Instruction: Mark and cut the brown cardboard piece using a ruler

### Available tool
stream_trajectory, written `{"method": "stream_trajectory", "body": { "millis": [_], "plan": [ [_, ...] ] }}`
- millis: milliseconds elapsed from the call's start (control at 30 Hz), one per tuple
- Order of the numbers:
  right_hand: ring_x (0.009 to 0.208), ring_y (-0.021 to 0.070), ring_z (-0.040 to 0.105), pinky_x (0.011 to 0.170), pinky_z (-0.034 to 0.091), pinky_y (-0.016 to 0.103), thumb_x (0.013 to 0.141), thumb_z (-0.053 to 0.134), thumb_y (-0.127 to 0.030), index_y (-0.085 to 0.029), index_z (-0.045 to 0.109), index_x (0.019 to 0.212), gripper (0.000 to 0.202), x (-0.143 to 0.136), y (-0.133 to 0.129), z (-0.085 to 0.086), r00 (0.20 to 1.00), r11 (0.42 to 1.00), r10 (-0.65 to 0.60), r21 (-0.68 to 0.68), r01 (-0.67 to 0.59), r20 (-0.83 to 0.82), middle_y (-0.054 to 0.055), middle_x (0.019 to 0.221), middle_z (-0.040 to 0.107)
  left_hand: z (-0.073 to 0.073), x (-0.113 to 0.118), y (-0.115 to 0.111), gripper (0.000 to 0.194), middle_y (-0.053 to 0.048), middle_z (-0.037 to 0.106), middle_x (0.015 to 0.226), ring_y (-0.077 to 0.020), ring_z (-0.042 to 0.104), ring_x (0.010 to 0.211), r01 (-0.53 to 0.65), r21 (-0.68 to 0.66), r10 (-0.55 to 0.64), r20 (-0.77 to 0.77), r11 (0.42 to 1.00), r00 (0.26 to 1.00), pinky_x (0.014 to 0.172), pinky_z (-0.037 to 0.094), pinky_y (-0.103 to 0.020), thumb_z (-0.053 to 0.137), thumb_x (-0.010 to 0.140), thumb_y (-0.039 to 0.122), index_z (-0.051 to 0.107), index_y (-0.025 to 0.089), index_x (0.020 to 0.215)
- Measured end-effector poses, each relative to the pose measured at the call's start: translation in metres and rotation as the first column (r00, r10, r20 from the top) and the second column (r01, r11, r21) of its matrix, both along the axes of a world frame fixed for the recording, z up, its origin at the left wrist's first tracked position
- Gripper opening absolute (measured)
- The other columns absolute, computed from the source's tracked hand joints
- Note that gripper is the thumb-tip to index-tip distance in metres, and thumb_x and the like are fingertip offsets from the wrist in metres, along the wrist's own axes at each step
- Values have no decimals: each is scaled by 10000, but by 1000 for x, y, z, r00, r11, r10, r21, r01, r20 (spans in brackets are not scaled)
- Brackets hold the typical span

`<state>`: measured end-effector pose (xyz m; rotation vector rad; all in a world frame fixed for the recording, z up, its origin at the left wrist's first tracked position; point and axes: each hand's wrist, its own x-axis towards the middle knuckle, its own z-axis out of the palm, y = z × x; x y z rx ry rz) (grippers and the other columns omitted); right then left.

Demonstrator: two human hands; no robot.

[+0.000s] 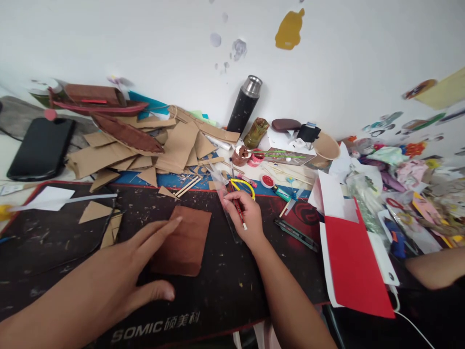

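A black mat (pixel 232 291) spreads across the table, with a red sheet (pixel 358 264) lying over its right end. The left hand (pixel 118 266) is spread wide, thumb well away from the fingers, its index finger over the left part of a brown panel (pixel 183 242); whether it presses down cannot be told. The panel lies flat on the mat between the two hands, its long axis running away from the person, far end leaning right. The right hand (pixel 247 215) is curled, fingers closed around a dark red pen (pixel 239 212). A clear ruler (pixel 225 211) lies between panel and right hand, its long axis slanting from far left to near right. The pen, smallest, slants much the same way, its white end pointing back toward the person and slightly right.
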<state>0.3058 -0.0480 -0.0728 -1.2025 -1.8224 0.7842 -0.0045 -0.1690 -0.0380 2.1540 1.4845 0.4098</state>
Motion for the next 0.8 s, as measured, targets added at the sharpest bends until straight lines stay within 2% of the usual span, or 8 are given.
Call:
{"method": "stream_trajectory", "body": {
  "millis": [100,133,233,300,433,633,700,800],
  "plan": [
    [857,239,741,842,592,361,1074,666,-374,-251,758,1015,165,0,0,0,1000,1000,1,-13,-1,14,58,986,812,1,-2,8,742,-86,809,1497,-445,871,1036,0,6,0,48,1000,999,877,718,-564,714,1008,532,536,466,1725],
    [857,240,740,839,591,360,1075,665,-379,-253,757,1016,167,0,0,0,1000,1000,0,-18,0,18,58,986,810,0,-2,13,665,-86,791,1529,-459,847,1150,4,33,-5,35,999,999,982,693,-599,669,1033,439,592,441,1694],
    [856,237,739,839,589,358,1076,669,-373,-252,755,1016,160,0,-1,0,1000,1000,0,-20,0,13,57,987,808,-6,3,33,790,-14,679,1679,-422,682,1486,203,116,-204,-1,972,979,1231,545,-634,547,949,107,634,449,1656],
    [856,234,739,845,588,358,1080,671,-362,-249,754,1014,156,0,-1,1,1000,1000,4,-15,-3,4,55,988,807,-13,12,42,878,31,572,1772,-346,541,1633,335,156,-331,-56,929,942,1368,387,-606,504,926,17,604,470,1672],
    [862,232,741,852,589,359,1089,664,-375,-254,757,1036,162,0,-2,2,1000,1000,3,-5,-3,8,51,997,806,-22,34,47,990,69,457,1843,-296,376,1726,448,195,-440,-86,873,894,1446,193,-630,520,907,-23,491,538,1723],
    [846,218,737,852,592,351,1095,668,-366,-250,761,1040,158,0,-1,0,1000,1000,18,15,-17,-7,47,995,803,-19,47,54,947,111,552,1775,-307,408,1708,507,45,-507,-12,861,862,1457,182,-629,639,878,-33,638,607,1576],
    [858,215,741,861,593,348,1093,672,-345,-248,761,1041,142,-1,-1,0,1000,999,24,33,-24,-12,46,999,805,-20,47,56,900,89,589,1753,-304,440,1695,525,99,-524,-44,845,851,1453,218,-601,658,875,-22,675,573,1550],
    [880,214,749,871,598,343,1090,676,-323,-247,756,1037,122,-1,-1,0,999,998,34,59,-33,-14,44,999,807,-26,47,54,763,36,633,1725,-296,459,1689,553,284,-503,-232,783,832,1439,252,-600,696,911,57,695,482,1544]
  ]
}}
